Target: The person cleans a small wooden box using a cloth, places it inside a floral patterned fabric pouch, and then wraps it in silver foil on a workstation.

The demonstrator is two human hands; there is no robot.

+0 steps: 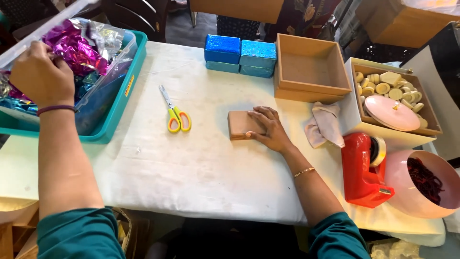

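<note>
- Right hand (270, 128) lies flat on the small plain brown cardboard box (242, 124) mid-bench, fingers loosely spread, not gripping; the box is unwrapped.
- Left hand (40, 72) reaches into the clear plastic bin (103, 79), fingers closed on crinkled magenta foil sheets (76, 48).
- Three blue foil-wrapped boxes (239, 56) stand finished; yellow-handled scissors (175, 111) lie untouched.

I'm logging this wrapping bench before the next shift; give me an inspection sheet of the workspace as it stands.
Surface: white table, faintly smudged.
Job's things: small tan box at centre; shiny foil sheets in a clear bag inside a teal tray.
Clutter: yellow-handled scissors, two blue wrapped boxes, open tan box, cloth, red tape dispenser, pink bowl, box of cream pieces.
Grips: left hand in the foil; right hand flat on the small box.
Cables: nothing seen.
Surroundings: chairs beyond the table.
</note>
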